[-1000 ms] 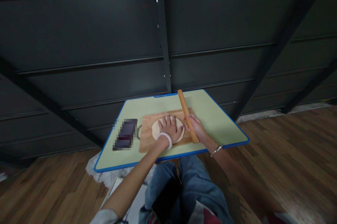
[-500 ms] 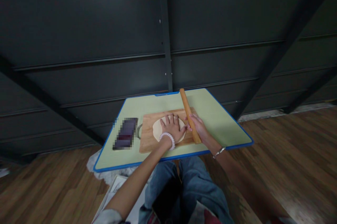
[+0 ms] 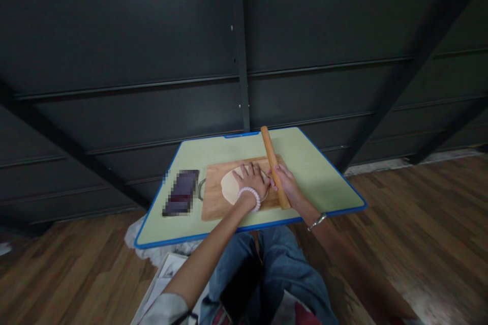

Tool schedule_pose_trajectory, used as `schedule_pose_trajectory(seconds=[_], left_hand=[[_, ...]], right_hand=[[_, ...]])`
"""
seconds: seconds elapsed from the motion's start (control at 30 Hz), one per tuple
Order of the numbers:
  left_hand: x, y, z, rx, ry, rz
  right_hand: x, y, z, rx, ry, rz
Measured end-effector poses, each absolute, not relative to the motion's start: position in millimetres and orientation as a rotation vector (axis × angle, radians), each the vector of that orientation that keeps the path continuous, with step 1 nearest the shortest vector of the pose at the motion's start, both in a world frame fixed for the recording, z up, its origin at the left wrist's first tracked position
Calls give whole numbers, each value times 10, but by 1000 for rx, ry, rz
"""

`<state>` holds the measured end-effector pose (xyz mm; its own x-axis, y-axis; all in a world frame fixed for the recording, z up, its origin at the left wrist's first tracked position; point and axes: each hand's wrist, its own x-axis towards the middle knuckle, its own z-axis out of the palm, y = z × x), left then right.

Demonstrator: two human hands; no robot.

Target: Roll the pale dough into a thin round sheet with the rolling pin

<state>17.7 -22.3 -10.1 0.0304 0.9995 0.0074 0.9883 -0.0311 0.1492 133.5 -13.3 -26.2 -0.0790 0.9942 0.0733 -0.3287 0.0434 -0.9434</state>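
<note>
A flat, roughly round sheet of dough (image 3: pixel 230 188) lies on a wooden cutting board (image 3: pixel 213 203). My left hand (image 3: pixel 252 180) rests on the right part of the dough with its fingers spread, covering some of it. In my right hand (image 3: pixel 285 185) is a wooden rolling pin (image 3: pixel 269 147), gripped near its lower end. The pin slants over the right side of the board, its far end reaching toward the table's back edge. Whether the pin touches the board I cannot tell.
The board lies on a small pale green table (image 3: pixel 320 182) with a blue rim. A dark, pixelated flat object (image 3: pixel 181 193) lies left of the board's metal handle (image 3: pixel 202 189). Dark wall panels (image 3: pixel 152 25) stand behind. My jeans-clad legs (image 3: pixel 282 254) are below the near edge.
My left hand has slid right across the dough, uncovering more of its left part. My right hand and the rolling pin have hardly moved.
</note>
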Motion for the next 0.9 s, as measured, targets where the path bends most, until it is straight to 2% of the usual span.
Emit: schedule_pose_trajectory(seconds=[0.43,0.9], left_hand=[[159,-103,-171,2225,2128,185],[50,-203,-135,2607,1625,117]], right_hand=[[1332,-115,-300,-864,-1073,1334],[1330,-127,-260,-834,-1031,1408]])
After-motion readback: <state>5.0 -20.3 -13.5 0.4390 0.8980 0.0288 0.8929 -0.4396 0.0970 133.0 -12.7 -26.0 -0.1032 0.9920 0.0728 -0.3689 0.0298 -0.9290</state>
